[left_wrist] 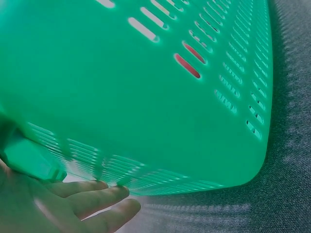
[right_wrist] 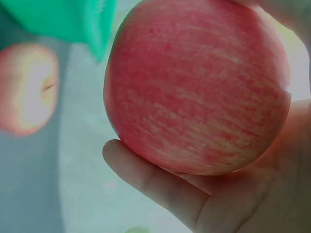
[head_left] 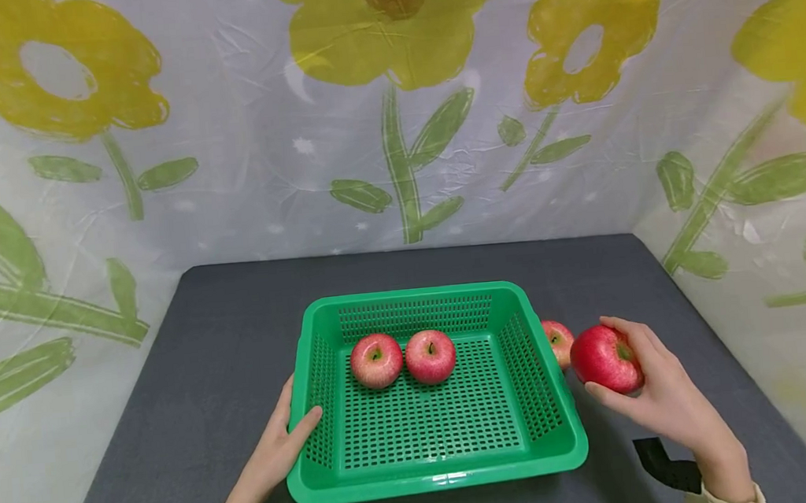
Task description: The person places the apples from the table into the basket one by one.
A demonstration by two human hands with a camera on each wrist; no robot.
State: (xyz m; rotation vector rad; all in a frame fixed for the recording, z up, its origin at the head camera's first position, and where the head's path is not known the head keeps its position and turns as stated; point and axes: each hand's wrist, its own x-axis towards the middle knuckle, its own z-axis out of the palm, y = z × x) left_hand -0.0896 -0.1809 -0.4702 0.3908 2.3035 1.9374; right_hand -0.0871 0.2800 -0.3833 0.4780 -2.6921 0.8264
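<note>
A green plastic basket [head_left: 435,474] with slotted walls stands on the table. Inside it, two red apples [head_left: 376,361] sit side by side towards the back left. My left hand [head_left: 279,443] holds the basket's left side, thumb over the rim; in the left wrist view its fingers [left_wrist: 104,204] lie along the outer wall. To the right of the basket, my right hand [head_left: 658,385] grips a red apple [head_left: 605,359], which fills much of the right wrist view. Another apple [head_left: 557,342] rests just outside the basket's right wall, partly hidden by the rim and the held apple.
A dark grey cloth covers the table [head_left: 237,312]. Behind and beside it hangs a pale curtain [head_left: 243,201] with yellow flowers and green leaves. A black strap [head_left: 665,466] is by my right wrist.
</note>
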